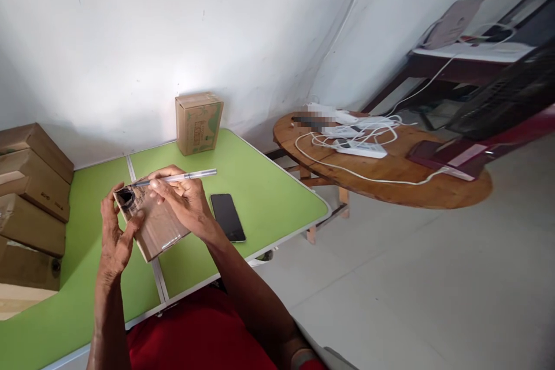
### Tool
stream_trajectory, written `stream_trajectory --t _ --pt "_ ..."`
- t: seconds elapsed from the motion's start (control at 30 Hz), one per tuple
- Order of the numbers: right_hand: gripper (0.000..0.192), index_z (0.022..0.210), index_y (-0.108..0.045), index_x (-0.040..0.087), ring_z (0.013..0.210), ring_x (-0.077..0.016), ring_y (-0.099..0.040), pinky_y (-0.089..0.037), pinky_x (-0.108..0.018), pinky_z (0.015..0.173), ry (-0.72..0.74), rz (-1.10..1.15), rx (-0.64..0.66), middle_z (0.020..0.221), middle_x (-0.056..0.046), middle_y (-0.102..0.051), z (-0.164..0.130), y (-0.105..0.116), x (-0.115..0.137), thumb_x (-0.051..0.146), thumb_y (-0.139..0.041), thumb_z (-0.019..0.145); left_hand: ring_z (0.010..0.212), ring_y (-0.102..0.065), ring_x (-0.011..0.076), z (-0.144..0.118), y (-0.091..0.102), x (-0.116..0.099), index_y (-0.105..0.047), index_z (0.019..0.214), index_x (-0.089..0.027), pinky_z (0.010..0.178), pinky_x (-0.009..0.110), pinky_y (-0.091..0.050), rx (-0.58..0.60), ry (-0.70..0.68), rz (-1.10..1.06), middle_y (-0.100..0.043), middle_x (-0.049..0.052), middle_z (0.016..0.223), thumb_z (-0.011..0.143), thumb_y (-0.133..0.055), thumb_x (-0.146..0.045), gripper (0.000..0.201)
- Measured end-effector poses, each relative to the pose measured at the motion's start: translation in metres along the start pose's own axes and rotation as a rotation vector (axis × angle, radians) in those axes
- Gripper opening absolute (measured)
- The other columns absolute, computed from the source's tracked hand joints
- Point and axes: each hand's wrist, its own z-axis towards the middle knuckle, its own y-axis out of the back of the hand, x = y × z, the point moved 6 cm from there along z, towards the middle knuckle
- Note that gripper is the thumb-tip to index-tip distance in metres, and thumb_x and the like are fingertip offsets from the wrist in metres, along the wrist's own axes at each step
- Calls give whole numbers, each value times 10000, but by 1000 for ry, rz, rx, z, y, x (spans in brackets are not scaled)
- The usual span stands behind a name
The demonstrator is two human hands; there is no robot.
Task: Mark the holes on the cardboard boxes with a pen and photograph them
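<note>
A small cardboard box (162, 225) is held tilted above the green table. Near its far left corner is a dark patch with black scribbled marks around it. My left hand (116, 237) is closed around the box's left side, thumb on the top face. Between the fingers of my right hand (184, 196) is a pen (195, 174) with a clear barrel. Its tip points left, by the dark patch; whether it touches the cardboard I cannot tell. Just right of my right wrist a black smartphone (228, 218) lies on the table.
Several cardboard boxes (34, 191) are stacked at the left of the green table (269, 196). Another printed carton (198, 124) stands against the wall. To the right, a round wooden table (390, 182) carries white power strips (362, 148), tangled cables and a dark red object (451, 156).
</note>
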Motion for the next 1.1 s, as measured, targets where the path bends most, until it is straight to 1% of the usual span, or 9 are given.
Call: stream_trajectory --t 0.13,0.2,0.33,0.43,0.6,0.73,0.87,1.0,1.1 --pt "365 1116 -622 252 809 -156 -751 -558 -250 590 69 -92 -332 1124 -58 -784 6 56 0 614 -571 1119 1479 -561 399 4 4 4 -565 1550 -337 1270 662 -438 -21 74 -49 -595 126 1526 943 -780 -613 700" --pt "329 1135 -594 241 751 -149 -735 -539 -253 614 -58 -384 -419 1056 -47 -780 7 85 -13 544 -469 1172 1488 -552 419 6 4 4 -573 1535 -321 1284 695 -408 -27 94 -68 -592 135 1533 909 -797 -648 741" --pt "177 1114 -681 190 931 -196 -770 -552 -279 829 -573 -1089 -162 1048 -88 -813 -3 104 -67 321 -571 1155 1499 -536 446 9 2 2 -565 1532 -291 1289 726 -390 -34 115 -99 -577 157 1551 866 -810 -678 808" --pt "62 1084 -743 138 1034 -273 -802 -555 -306 833 -744 -1176 -43 1097 -180 -837 -18 94 -104 183 -710 1056 1459 -560 440 10 3 2 -579 1512 -296 1266 714 -426 -40 134 -77 -591 152 1535 843 -822 -684 811" --pt "214 1282 -734 77 1230 -328 -796 -583 -333 912 -847 -1234 29 1289 -280 -799 -29 80 -133 131 -633 1101 1368 -602 403 12 5 0 -580 1507 -333 1186 651 -515 -35 102 -65 -592 125 1516 857 -816 -679 773" --pt "223 1307 -725 88 1245 -333 -789 -582 -345 936 -872 -1262 53 1291 -266 -799 -27 81 -130 161 -637 1116 1280 -630 386 13 6 -1 -598 1489 -332 1069 602 -587 -49 102 -42 -609 123 1474 854 -821 -665 751" --pt "281 1346 -700 139 1233 -316 -772 -579 -360 966 -851 -1297 23 1338 -228 -774 -38 89 -111 317 -675 1130 1315 -621 390 13 5 0 -587 1504 -337 1086 599 -584 -36 89 -55 -605 121 1477 858 -814 -673 763" --pt "544 1452 -617 120 1450 -398 -608 -546 -477 1106 -861 -1391 -103 1538 -290 -625 -68 111 -85 416 -803 1035 1367 -600 412 12 4 2 -573 1517 -334 1160 657 -528 -28 109 -82 -591 135 1503 856 -811 -677 782" --pt "775 1436 -612 53 1475 -476 -555 -508 -591 1161 -968 -1385 -190 1522 -344 -603 -96 131 -78 452 -956 868 1366 -599 430 12 3 2 -578 1520 -322 1135 679 -542 -32 109 -68 -586 149 1500 847 -803 -688 798"
